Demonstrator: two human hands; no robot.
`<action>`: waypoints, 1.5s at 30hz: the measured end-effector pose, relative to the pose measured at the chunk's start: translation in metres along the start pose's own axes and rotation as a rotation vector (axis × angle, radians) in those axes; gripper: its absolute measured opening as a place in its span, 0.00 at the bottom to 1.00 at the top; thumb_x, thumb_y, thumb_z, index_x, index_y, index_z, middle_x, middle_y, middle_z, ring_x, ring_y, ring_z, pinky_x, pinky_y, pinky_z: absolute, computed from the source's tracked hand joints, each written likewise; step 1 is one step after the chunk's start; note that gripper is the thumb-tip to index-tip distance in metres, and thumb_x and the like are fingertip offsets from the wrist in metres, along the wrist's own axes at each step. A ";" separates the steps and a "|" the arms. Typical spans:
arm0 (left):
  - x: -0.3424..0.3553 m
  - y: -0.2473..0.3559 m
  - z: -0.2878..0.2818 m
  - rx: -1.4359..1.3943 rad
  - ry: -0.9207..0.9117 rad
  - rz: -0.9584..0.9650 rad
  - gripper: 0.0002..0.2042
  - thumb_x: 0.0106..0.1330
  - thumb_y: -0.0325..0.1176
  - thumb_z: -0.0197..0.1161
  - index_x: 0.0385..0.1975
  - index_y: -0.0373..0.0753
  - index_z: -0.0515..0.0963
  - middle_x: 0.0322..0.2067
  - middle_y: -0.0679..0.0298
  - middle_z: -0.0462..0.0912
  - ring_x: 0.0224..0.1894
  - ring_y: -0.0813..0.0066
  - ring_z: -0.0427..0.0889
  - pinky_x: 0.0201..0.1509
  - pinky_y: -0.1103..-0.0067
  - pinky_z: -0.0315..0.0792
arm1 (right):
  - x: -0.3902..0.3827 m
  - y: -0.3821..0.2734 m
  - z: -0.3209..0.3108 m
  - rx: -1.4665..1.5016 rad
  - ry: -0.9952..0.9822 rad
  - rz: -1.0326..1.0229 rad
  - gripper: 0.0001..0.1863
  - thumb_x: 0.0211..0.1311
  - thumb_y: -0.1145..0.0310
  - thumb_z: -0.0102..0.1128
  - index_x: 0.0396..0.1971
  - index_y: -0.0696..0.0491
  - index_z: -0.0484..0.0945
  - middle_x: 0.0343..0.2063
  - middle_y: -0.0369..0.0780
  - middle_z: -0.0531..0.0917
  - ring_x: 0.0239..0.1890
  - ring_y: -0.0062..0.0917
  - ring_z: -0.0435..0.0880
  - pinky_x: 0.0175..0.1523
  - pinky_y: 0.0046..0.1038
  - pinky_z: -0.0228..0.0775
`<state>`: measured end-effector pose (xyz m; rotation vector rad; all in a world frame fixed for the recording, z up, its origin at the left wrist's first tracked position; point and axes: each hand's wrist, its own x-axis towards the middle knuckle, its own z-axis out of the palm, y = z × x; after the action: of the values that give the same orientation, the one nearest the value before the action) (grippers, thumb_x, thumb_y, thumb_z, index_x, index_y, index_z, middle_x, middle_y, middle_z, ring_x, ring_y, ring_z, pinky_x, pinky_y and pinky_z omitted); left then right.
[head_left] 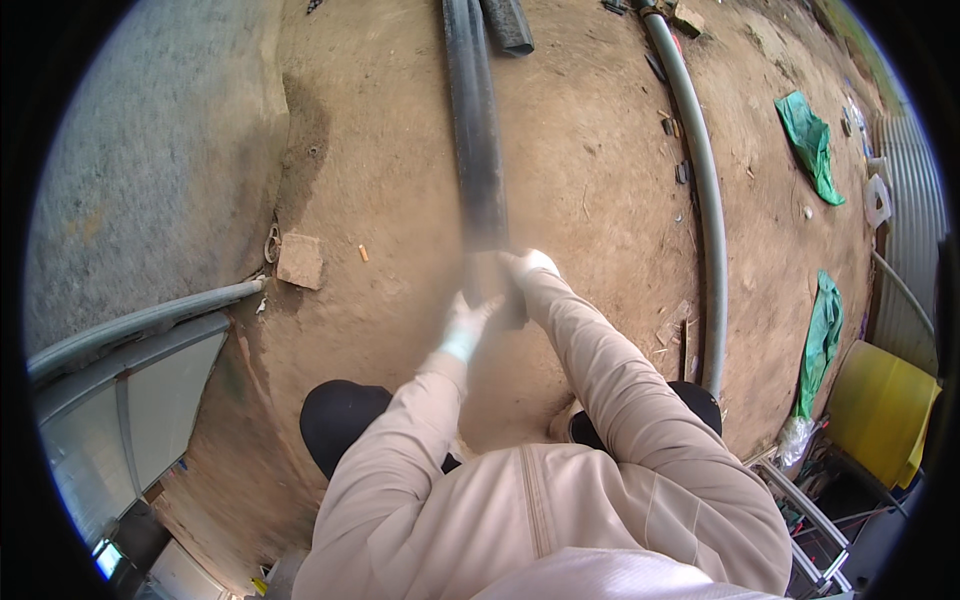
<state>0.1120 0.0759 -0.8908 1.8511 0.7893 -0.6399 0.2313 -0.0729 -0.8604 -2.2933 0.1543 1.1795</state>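
A long dark pipe (470, 120) lies lengthwise on the dirt ground, its near end blurred by a hazy patch at the picture's middle. My left hand (470, 322), in a pale glove, grips that near end from the left, its fingers partly hazed. Slightly farther up on the other side, my right hand (528, 268), also pale-gloved, is closed on the same pipe. Both forearms wear beige sleeves.
A shorter dark pipe (508, 25) lies at the top, a long grey pipe (705, 200) to the right. Beside them are green sheets (810, 140), a yellow object (875, 410) and corrugated metal (910, 200). A stone block (299, 260) and curved rail (150, 315) are left.
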 end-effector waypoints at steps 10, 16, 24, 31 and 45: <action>0.009 0.021 -0.006 -0.119 0.009 -0.067 0.49 0.49 0.54 0.75 0.65 0.28 0.62 0.61 0.45 0.72 0.62 0.55 0.73 0.64 0.69 0.67 | -0.065 0.063 0.045 0.757 -0.015 -0.024 0.52 0.52 0.38 0.67 0.68 0.58 0.59 0.67 0.49 0.64 0.69 0.37 0.62 0.71 0.38 0.54; 0.039 0.071 -0.028 -0.164 0.003 -0.152 0.51 0.51 0.58 0.72 0.66 0.24 0.59 0.67 0.45 0.63 0.68 0.57 0.64 0.70 0.70 0.58 | -0.044 0.040 0.041 0.450 0.199 -0.177 0.54 0.44 0.39 0.73 0.65 0.60 0.63 0.64 0.52 0.68 0.67 0.39 0.66 0.69 0.33 0.60; 0.028 0.064 -0.026 -0.338 -0.094 0.159 0.43 0.55 0.56 0.72 0.64 0.34 0.67 0.59 0.56 0.75 0.57 0.64 0.75 0.60 0.72 0.69 | -0.038 -0.010 0.012 0.553 0.319 0.020 0.48 0.47 0.43 0.71 0.60 0.62 0.67 0.57 0.53 0.76 0.60 0.39 0.75 0.63 0.32 0.67; 0.081 0.054 -0.029 -0.119 0.069 0.134 0.43 0.60 0.69 0.56 0.61 0.32 0.70 0.60 0.52 0.73 0.61 0.57 0.71 0.65 0.71 0.63 | -0.004 0.003 0.019 0.490 0.385 -0.095 0.43 0.58 0.42 0.63 0.66 0.53 0.63 0.58 0.49 0.75 0.60 0.35 0.75 0.62 0.32 0.67; 0.060 0.068 -0.018 -0.709 -0.019 0.100 0.45 0.61 0.70 0.53 0.62 0.30 0.69 0.60 0.55 0.74 0.59 0.62 0.73 0.64 0.72 0.65 | -0.006 0.006 0.010 0.486 0.292 -0.083 0.41 0.63 0.39 0.54 0.65 0.56 0.65 0.60 0.49 0.73 0.62 0.36 0.72 0.65 0.34 0.62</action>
<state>0.2037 0.0858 -0.8877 1.2212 0.7765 -0.2564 0.2186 -0.0740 -0.8634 -1.9971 0.4034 0.6663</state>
